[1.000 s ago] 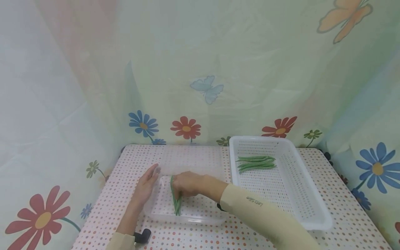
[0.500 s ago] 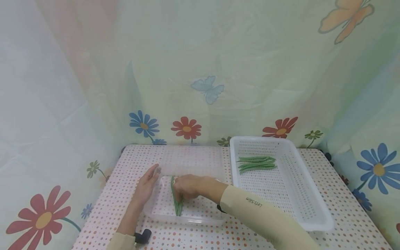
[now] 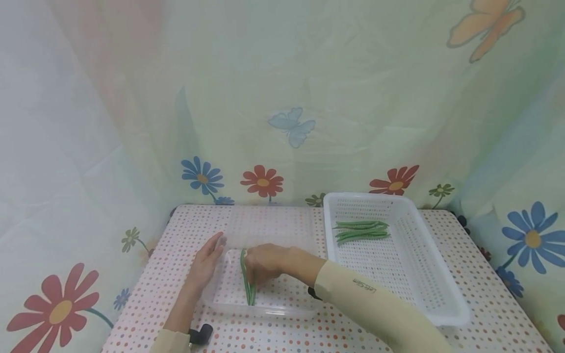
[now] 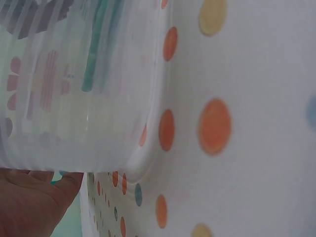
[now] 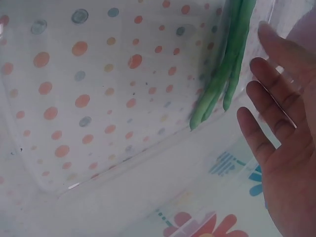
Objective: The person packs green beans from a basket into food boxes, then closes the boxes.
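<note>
A clear plastic container (image 3: 282,312) sits on the table, with a few green beans (image 3: 248,289) lying lengthwise in its left half. My right hand (image 3: 265,264) is down inside it, just right of the beans. In the right wrist view that right hand (image 5: 291,108) shows its palm, fingers apart and loosely bent, with nothing pinched. Its fingertips are close to the beans (image 5: 219,84); whether they touch is unclear. Fingers extended, my left hand (image 3: 205,262) lies along the container's left wall. Part of the left hand (image 4: 34,202) shows beyond the container (image 4: 113,133) in the left wrist view.
A white perforated basket (image 3: 441,274) stands to the right, holding several green beans (image 3: 362,231) near its far end. A clear flat lid (image 3: 273,223) lies behind the container. The dotted tablecloth (image 3: 247,338) ends at a flowered curtain (image 3: 282,98).
Both hands stay almost in place. The beans beside my right fingers have shifted slightly, their near ends lying a little differently. The basket has not moved.
</note>
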Tool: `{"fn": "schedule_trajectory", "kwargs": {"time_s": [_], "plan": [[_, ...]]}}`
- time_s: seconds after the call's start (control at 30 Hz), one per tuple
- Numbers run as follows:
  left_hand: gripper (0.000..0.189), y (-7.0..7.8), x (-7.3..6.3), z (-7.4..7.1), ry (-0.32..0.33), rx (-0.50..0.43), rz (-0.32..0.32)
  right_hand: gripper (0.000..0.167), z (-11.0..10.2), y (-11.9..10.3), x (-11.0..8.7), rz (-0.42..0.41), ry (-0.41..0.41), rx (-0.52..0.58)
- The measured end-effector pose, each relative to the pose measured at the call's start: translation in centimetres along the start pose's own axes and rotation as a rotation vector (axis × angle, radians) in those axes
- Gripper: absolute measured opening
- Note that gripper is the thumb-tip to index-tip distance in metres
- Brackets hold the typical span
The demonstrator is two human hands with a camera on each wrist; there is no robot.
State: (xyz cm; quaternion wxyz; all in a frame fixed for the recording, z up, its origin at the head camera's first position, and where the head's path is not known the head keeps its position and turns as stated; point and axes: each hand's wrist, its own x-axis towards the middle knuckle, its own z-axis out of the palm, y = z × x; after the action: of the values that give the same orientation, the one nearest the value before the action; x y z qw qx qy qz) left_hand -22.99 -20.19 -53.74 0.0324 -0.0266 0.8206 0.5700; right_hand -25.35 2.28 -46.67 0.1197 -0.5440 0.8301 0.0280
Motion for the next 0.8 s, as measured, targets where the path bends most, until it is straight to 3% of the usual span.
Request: {"fn": "schedule_trajectory", "kwargs": {"time_s": [0.2, 0.8], "plan": [[0.051, 0.1, 0.1, 0.0, -0.001, 0.009, 0.004, 0.016, -0.5, 0.3, -0.8, 0.0, 0.026, -0.006], [0.052, 0.2, -0.2, -0.2, -0.016, 0.002, -0.022, 0.023, -3.9, 1.9, -4.8, 0.031, 0.161, 0.127]]}}
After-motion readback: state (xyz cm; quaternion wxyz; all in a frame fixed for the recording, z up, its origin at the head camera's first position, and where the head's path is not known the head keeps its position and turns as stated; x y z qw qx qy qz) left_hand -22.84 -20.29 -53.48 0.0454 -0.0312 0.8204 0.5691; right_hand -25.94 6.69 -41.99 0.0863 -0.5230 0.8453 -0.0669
